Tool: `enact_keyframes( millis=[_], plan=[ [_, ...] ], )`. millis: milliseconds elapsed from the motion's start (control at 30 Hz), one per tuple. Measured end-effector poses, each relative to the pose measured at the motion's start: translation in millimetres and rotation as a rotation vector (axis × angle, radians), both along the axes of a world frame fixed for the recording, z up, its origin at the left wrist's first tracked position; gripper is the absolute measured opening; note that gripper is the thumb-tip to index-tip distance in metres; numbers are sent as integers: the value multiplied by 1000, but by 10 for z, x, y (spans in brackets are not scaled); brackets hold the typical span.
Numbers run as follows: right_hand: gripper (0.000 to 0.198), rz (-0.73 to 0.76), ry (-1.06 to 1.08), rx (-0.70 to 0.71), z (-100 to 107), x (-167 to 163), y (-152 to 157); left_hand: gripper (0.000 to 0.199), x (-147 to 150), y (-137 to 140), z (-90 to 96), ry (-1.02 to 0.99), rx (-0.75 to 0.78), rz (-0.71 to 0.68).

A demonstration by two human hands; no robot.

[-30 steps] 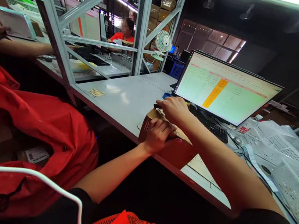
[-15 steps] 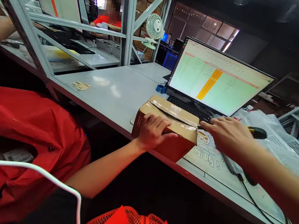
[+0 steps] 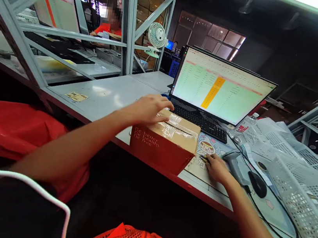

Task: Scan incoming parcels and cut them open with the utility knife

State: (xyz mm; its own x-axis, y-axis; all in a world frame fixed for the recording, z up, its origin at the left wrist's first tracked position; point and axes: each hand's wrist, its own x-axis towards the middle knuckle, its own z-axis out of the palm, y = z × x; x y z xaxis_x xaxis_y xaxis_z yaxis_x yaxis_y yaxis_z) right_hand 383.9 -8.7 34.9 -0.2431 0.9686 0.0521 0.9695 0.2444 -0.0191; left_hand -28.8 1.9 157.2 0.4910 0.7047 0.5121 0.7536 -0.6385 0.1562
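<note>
A taped brown cardboard box (image 3: pixel 160 150) with printed words on its near side stands at the desk's front edge. My left hand (image 3: pixel 150 110) is at the far left of its top, thumb and fingers apart, palm down. To the right of the box, my right hand (image 3: pixel 217 169) is low over the printed desk mat (image 3: pixel 196 169). Its fingers are closed on a utility knife (image 3: pixel 205 158), of which a yellow and black end shows. A grey barcode scanner (image 3: pixel 235 167) lies just beyond that hand.
Behind the box stand a keyboard (image 3: pixel 197 118) and a monitor (image 3: pixel 225 89). On the right are a black mouse (image 3: pixel 257 184), a looping cable and white perforated baskets (image 3: pixel 292 197). Metal shelf posts (image 3: pixel 127 24) rise at the left. A red bag (image 3: pixel 3 128) hangs below the desk's left.
My left hand has gone from the box's near side to its far top edge. My right hand has come down onto the mat with the knife. The box's printed side now faces me.
</note>
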Motion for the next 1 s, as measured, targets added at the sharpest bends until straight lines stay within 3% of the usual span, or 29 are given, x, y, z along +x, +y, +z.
enact_keyframes(
  millis=[67,167,267,367,500,567,700,767,867,933,1000],
  plan=[
    [43,76,185,80,196,-155,-52,55,-100,305,104,80,-165,18],
    [42,270,519,273,643,-550,-272,69,-157,573,111,121,-366,31],
    [40,478,581,297,915,-1027,-518,65,-148,592,45,146,-373,21],
    [42,583,483,320,869,-1371,-618,58,-135,490,-3,142,-287,-27],
    [38,586,485,401,695,-1472,-593,55,-135,388,54,349,-221,-73],
    [33,597,511,392,691,-1437,-586,56,-141,430,147,395,-158,1],
    [28,619,524,277,835,-1357,-562,60,-150,781,320,203,-93,174],
    [25,624,499,191,950,-1334,-517,58,-137,1012,299,106,-196,150],
    [20,622,395,94,1120,-1348,-463,57,-108,1260,100,-17,-460,132],
    [30,595,312,170,1184,-1404,-504,59,-105,1332,-67,-96,-648,123],
    [49,547,250,378,1186,-1480,-641,62,-122,1353,-188,-160,-760,114]
  ],
)
